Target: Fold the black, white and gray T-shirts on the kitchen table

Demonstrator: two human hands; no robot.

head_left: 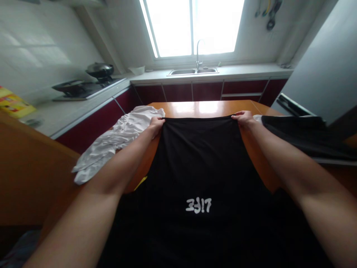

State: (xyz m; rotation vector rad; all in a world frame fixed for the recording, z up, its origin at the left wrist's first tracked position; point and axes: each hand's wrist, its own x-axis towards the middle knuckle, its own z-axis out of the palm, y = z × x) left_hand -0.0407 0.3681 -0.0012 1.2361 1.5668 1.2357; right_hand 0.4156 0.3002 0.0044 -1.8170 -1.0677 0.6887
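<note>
The near end of the black fabric garment [200, 160] is cut off below, its sides lost in darkness. Its visible length runs forward to the left hand [156, 125] and right hand [243, 119], which pinch the far corners, edge taut between. Below them, white printed lettering [199, 205] stands upside down.

Black cloth [202, 156]: bears one short white word [198, 205] in brush-like letters, upside down as seen here; turned round, it appears to read "LiFE".
Place of the word: centred between the cloth's sides, well in from the surface's [231, 108] far edge.
Yellow pack [16, 104]: red markings, too blurred to read.
</note>
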